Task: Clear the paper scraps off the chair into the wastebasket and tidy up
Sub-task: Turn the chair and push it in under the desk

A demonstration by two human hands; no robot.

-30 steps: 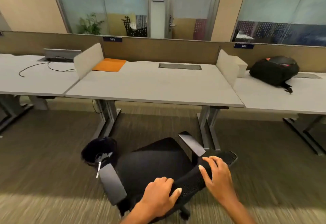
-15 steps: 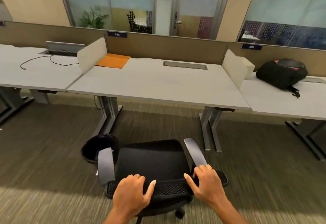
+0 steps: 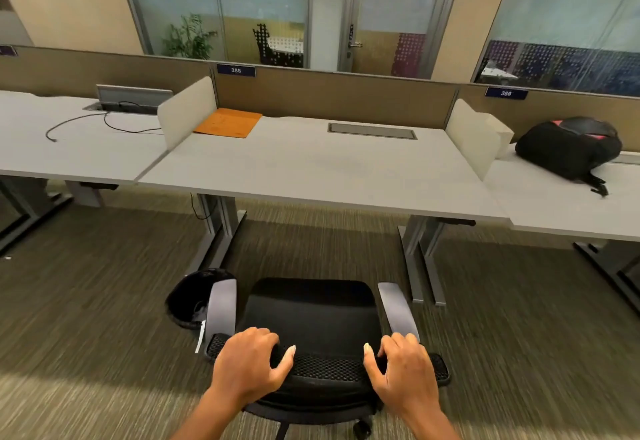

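A black office chair with grey armrests stands on the carpet, its seat facing the desk and bare of scraps. My left hand and my right hand both grip the top of its mesh backrest. A black wastebasket with a dark liner sits on the floor just left of the chair, partly behind the left armrest. A thin white paper strip hangs down by the basket's near rim.
A long grey desk stands ahead with metal legs on either side of the chair's path. An orange folder lies on it. A black backpack rests on the right desk, a loose cable on the left one.
The chair has swung round from an angle to face the desk squarely and rolled slightly forward, with both hands staying on the backrest. The view has moved closer to the desk.
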